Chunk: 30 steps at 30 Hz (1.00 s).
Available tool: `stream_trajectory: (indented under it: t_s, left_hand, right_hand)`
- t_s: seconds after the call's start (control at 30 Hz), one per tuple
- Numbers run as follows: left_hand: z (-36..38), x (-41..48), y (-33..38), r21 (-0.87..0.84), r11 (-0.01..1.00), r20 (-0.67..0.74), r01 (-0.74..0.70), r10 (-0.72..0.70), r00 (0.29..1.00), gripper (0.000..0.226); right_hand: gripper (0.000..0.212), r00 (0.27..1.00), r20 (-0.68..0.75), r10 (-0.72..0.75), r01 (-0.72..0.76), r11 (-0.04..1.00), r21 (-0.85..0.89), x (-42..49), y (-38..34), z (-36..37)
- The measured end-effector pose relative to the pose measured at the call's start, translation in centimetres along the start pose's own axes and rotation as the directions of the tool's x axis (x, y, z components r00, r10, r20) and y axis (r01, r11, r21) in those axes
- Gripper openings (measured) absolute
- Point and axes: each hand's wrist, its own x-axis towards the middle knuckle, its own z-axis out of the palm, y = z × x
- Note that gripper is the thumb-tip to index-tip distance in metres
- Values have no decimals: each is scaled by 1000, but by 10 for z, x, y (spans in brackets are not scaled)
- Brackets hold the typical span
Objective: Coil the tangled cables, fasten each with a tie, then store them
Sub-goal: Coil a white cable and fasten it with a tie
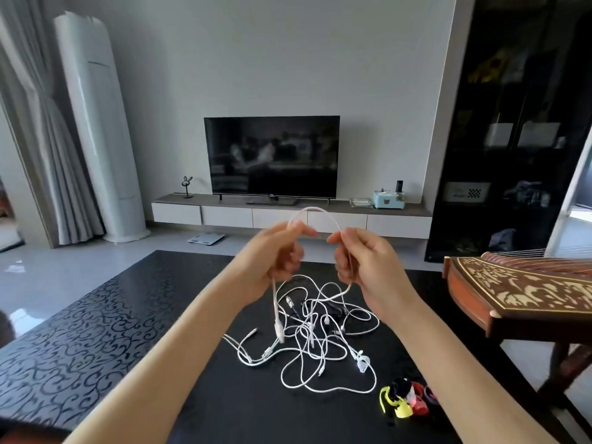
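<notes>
A white cable [315, 210] arches between my two raised hands above the black table [96, 331]. My left hand [278, 251] pinches one side of the arch, and the cable's plug end hangs down from it to about the table. My right hand [362, 261] pinches the other side, from which the cable runs down into the pile. The tangle of white and dark cables [317, 334] lies spread on the table under my hands. A small heap of coloured ties [405, 400], yellow, black, red and purple, sits at the table's near right.
A carved wooden zither [519, 293] on a stand juts in at the right, close to the table edge. Beyond the table are a TV [272, 157] on a low cabinet, a tall white air conditioner [96, 129] at the left and dark shelves [512, 123] at the right.
</notes>
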Motion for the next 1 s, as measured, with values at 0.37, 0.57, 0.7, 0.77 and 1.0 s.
stream_trajectory:
  t_s: [0.37,0.57,0.7,0.77,1.0]
  left_hand:
    - [20,-26,-61,-65,992,30,107,-105,994,44]
    - [16,-30,-71,-280,957,60,72,-58,997,49]
    - [12,-24,-71,-471,876,35,104,-100,994,50]
    - [12,-21,-69,-497,862,0,99,-113,994,47]
    - [22,-13,-58,-582,812,-166,36,-162,973,43]
  right_hand:
    - [51,977,-42,210,-214,944,-251,-36,33,33]
    - [55,931,-32,364,-365,922,-131,-38,40,34]
    - [51,913,40,406,-398,908,-134,-45,50,37]
    - [50,905,14,424,-418,897,-140,-49,54,37]
    - [54,960,68,273,-237,916,-324,-65,64,42]
